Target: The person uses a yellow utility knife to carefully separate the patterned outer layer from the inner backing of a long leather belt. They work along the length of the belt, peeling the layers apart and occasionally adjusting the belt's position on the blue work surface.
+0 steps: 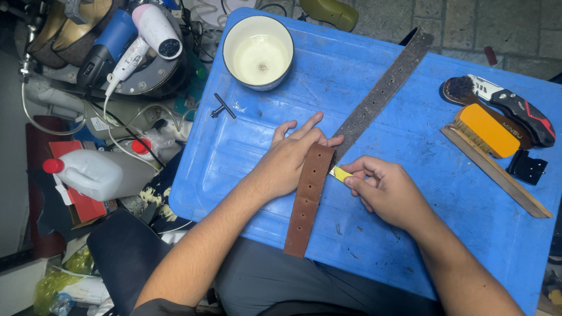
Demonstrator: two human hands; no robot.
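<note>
Pressure from the left hand point(290, 158), spread flat on the brown leather belt point(307, 199) across the blue surface point(410, 134), should stay firm while the right hand point(386, 190), pinched on a small yellow tool point(340, 173), works steadily at the belt's edge.

Brown leather belt point(308, 193): stretch under left hand point(291, 159) hidden, fold beside it partly covered by fingers. Small yellow piece point(339, 173) right of belt mostly buried in right hand point(389, 190), kind unclear. Blue plastic board point(410, 146) under belt cut by right edge. Shoes point(58, 32) far left of belt cropped at top
</note>
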